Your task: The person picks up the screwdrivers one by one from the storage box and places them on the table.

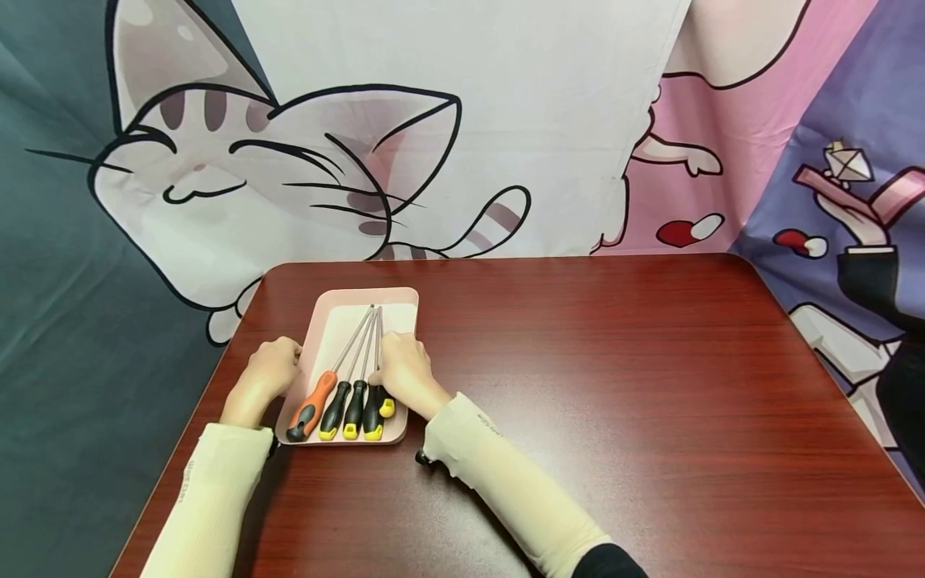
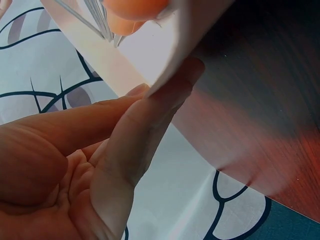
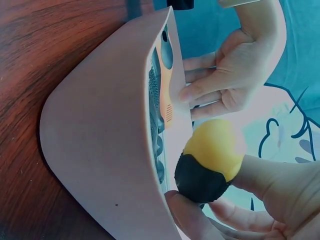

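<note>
A pink tray (image 1: 328,300) with a white inside holds an orange-and-black screwdriver (image 1: 320,397) and several black-and-yellow screwdrivers (image 1: 354,408), their shafts pointing toward the far end. My left hand (image 1: 267,373) pinches the tray's left rim; in the left wrist view its thumb and fingers (image 2: 135,132) meet on the edge. Over the tray's right side, my right hand (image 1: 406,371) grips another black-and-yellow screwdriver (image 1: 388,405). From the right wrist, that handle's yellow end (image 3: 215,145) shows above the rim, while the fingers hide part of the handle.
The tray stands on the left part of a glossy reddish-brown table (image 1: 578,361). Behind the table hangs a cloth (image 1: 564,160) printed with a cartoon cat. A dark object (image 1: 903,401) shows at the far right edge.
</note>
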Available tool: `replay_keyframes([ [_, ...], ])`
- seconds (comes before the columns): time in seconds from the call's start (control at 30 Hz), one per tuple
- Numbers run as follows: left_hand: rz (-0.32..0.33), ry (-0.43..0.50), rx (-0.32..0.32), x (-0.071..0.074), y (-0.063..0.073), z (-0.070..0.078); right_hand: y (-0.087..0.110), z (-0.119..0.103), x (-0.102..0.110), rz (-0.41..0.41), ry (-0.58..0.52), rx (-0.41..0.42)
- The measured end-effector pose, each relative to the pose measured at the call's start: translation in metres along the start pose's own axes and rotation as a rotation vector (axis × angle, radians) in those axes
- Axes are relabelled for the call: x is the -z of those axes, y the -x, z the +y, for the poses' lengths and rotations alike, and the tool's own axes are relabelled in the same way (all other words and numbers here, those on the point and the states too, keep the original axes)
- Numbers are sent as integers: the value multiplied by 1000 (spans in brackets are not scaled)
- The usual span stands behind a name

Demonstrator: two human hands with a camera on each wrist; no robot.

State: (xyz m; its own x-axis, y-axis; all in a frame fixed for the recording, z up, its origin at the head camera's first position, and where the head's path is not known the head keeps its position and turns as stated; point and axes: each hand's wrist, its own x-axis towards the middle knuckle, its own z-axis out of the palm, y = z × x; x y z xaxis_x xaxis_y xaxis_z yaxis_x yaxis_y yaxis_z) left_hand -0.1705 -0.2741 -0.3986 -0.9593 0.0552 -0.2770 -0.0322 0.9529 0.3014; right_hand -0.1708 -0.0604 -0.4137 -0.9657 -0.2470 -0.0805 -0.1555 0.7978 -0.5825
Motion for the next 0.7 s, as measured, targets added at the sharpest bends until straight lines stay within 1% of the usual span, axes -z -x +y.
replay_keyframes([
  [0.2, 5, 1, 1, 0, -1, 0, 1, 5, 2, 38, -44, 3],
  [0.37, 17, -4, -14, 0, 0, 0, 3, 8, 6, 67, -92, 18],
  [0.53, 26, -6, -23, 0, 0, 0, 3, 11, 9, 93, -104, 34],
  [0.7, 17, -13, -18, 0, 0, 0, 5, 13, 13, 103, -122, 50],
])
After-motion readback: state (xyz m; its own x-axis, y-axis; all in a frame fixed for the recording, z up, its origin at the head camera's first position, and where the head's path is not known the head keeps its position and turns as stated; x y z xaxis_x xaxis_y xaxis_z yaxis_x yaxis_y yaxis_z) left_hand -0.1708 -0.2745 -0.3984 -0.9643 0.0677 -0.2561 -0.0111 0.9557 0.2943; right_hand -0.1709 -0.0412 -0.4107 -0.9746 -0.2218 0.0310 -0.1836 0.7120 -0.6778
